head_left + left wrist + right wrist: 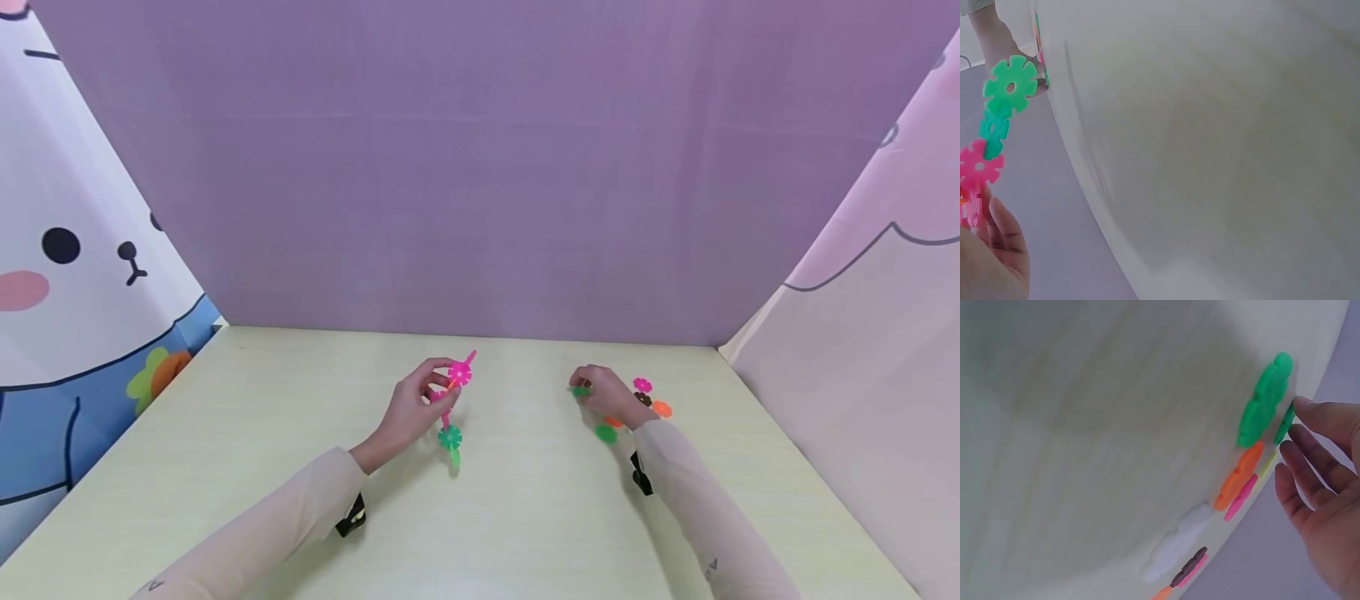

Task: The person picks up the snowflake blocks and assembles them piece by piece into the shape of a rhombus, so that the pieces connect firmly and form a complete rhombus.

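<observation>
My left hand (407,410) pinches a chain of interlocked notched plastic flower discs above the table. The chain has a pink disc (460,373) by the fingertips, an orange piece partly hidden among the fingers, and a teal disc (450,437) below. At its lower end hangs a light green disc (1022,94), seen flat-on in the left wrist view. Over at the right, my right hand (606,395) has thumb and fingertips about a green disc (1285,423) at the tabletop. Another green disc (1265,400) lies close to that hand.
Loose discs lie around the right wrist: an orange disc (662,408), a brown disc (642,399), a pink disc (642,384) and a white disc (1175,544). Behind the pale table (517,517) stands a purple panel (480,183); printed cloths hang on both sides.
</observation>
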`<state>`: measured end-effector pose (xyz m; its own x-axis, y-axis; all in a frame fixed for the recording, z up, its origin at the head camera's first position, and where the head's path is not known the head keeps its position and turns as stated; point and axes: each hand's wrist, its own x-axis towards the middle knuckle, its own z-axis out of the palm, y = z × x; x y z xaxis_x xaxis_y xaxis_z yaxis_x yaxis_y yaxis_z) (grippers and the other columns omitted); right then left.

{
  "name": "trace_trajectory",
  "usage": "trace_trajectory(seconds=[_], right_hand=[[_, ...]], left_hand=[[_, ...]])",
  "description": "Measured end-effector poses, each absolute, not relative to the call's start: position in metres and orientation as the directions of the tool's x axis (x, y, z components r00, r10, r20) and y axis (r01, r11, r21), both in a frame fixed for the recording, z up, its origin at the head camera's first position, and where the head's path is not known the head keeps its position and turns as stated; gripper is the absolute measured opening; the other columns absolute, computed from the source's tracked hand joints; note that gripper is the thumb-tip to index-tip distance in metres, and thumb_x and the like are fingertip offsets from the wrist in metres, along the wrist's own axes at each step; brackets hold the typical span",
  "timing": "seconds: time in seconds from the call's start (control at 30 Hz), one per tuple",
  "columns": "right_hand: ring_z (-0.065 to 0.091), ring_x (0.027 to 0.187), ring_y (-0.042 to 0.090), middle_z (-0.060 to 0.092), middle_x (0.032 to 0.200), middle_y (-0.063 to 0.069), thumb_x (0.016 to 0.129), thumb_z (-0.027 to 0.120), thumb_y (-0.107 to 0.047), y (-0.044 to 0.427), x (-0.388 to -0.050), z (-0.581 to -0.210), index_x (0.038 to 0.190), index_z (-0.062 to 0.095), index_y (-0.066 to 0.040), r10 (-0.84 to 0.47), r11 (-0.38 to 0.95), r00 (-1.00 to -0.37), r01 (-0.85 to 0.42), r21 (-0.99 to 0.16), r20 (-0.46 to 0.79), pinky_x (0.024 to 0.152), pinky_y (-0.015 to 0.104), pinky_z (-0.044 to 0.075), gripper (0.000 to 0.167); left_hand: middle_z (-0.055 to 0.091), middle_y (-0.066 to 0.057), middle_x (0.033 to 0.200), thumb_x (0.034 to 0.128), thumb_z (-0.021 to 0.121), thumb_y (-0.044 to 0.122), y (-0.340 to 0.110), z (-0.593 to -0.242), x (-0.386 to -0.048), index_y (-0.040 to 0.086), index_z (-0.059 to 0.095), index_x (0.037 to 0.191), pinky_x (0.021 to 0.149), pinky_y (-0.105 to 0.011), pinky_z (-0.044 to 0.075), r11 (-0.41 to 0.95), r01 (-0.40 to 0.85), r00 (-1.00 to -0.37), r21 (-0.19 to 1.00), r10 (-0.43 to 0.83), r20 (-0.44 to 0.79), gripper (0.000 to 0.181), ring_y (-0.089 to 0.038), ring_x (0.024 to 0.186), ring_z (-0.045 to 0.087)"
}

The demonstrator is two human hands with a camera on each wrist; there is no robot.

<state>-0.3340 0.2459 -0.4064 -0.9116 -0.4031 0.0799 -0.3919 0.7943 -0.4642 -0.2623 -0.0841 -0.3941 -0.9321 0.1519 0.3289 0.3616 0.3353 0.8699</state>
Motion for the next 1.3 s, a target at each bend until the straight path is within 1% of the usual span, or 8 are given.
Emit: trace_trajectory(seconds=[0.17, 0.4, 0.57, 0.67, 0.87, 1.0, 1.13, 1.3], right_hand=[[0.059, 0.089, 0.027, 0.064, 0.094, 0.014, 0.077, 0.063, 0.007, 0.245, -0.333, -0.405, 0.097, 0.062, 0.003, -0.410, 0.791, -0.908, -0.400, -0.462, 0.083, 0.081, 0.039, 0.051, 0.020], [0.057, 0.088, 0.025, 0.060, 0.093, 0.011, 0.077, 0.066, 0.004, 0.247, -0.334, -0.406, 0.095, 0.063, 0.000, -0.370, 0.815, -0.926, -0.364, -0.451, 0.077, 0.080, 0.037, 0.050, 0.019], [0.056, 0.083, 0.022, 0.058, 0.088, 0.010, 0.075, 0.067, 0.007, 0.251, -0.336, -0.408, 0.090, 0.064, -0.001, -0.389, 0.797, -0.913, -0.402, -0.450, 0.126, 0.076, 0.036, 0.051, 0.017], [0.056, 0.081, 0.021, 0.059, 0.086, 0.010, 0.075, 0.064, 0.010, 0.251, -0.336, -0.407, 0.087, 0.065, -0.001, -0.411, 0.785, -0.898, -0.435, -0.441, 0.154, 0.074, 0.035, 0.051, 0.017], [0.055, 0.075, 0.017, 0.064, 0.082, 0.008, 0.075, 0.059, 0.015, 0.251, -0.333, -0.401, 0.084, 0.065, -0.001, -0.448, 0.767, -0.881, -0.466, -0.440, 0.152, 0.072, 0.031, 0.050, 0.020], [0.054, 0.072, 0.015, 0.064, 0.079, 0.008, 0.074, 0.055, 0.019, 0.251, -0.332, -0.398, 0.082, 0.065, -0.001, -0.472, 0.751, -0.868, -0.486, -0.447, 0.151, 0.068, 0.026, 0.048, 0.024], [0.053, 0.071, 0.015, 0.063, 0.078, 0.008, 0.071, 0.052, 0.022, 0.252, -0.331, -0.394, 0.082, 0.065, -0.001, -0.474, 0.745, -0.868, -0.486, -0.457, 0.150, 0.066, 0.024, 0.047, 0.028], [0.054, 0.071, 0.016, 0.063, 0.078, 0.009, 0.073, 0.056, 0.019, 0.250, -0.332, -0.388, 0.084, 0.065, 0.000, -0.478, 0.734, -0.858, -0.508, -0.450, 0.189, 0.066, 0.024, 0.048, 0.023]], left_hand=[[0.066, -0.006, 0.090, 0.0825, 0.067, 0.014, -0.085, -0.395, -0.263, 0.022, 0.055, 0.117, 0.052, -0.020, 0.045, 0.331, 0.377, -0.926, 0.865, 0.156, 0.344, 0.038, -0.018, 0.063, 0.053], [0.066, -0.005, 0.090, 0.0826, 0.067, 0.016, -0.085, -0.395, -0.264, 0.025, 0.055, 0.117, 0.052, -0.020, 0.044, 0.337, 0.375, -0.927, 0.863, 0.155, 0.342, 0.038, -0.018, 0.063, 0.053], [0.066, -0.005, 0.090, 0.0825, 0.067, 0.016, -0.086, -0.396, -0.265, 0.025, 0.055, 0.117, 0.051, -0.020, 0.044, 0.339, 0.383, -0.924, 0.860, 0.152, 0.351, 0.037, -0.017, 0.063, 0.053], [0.066, -0.005, 0.090, 0.0825, 0.067, 0.016, -0.086, -0.396, -0.265, 0.025, 0.055, 0.117, 0.052, -0.021, 0.044, 0.344, 0.382, -0.924, 0.858, 0.153, 0.350, 0.037, -0.017, 0.063, 0.053], [0.066, -0.005, 0.091, 0.0823, 0.067, 0.017, -0.086, -0.395, -0.264, 0.024, 0.055, 0.117, 0.053, -0.021, 0.045, 0.355, 0.375, -0.927, 0.857, 0.159, 0.340, 0.038, -0.017, 0.064, 0.054], [0.066, -0.005, 0.092, 0.0822, 0.068, 0.017, -0.086, -0.395, -0.263, 0.024, 0.055, 0.117, 0.054, -0.021, 0.046, 0.361, 0.369, -0.929, 0.856, 0.154, 0.336, 0.038, -0.017, 0.065, 0.054], [0.066, -0.004, 0.092, 0.0822, 0.068, 0.016, -0.086, -0.395, -0.263, 0.024, 0.055, 0.117, 0.054, -0.021, 0.046, 0.366, 0.365, -0.931, 0.856, 0.151, 0.332, 0.038, -0.017, 0.066, 0.053], [0.066, -0.004, 0.093, 0.0821, 0.068, 0.016, -0.086, -0.395, -0.263, 0.024, 0.055, 0.117, 0.054, -0.021, 0.046, 0.367, 0.364, -0.931, 0.856, 0.150, 0.332, 0.038, -0.017, 0.066, 0.053]])
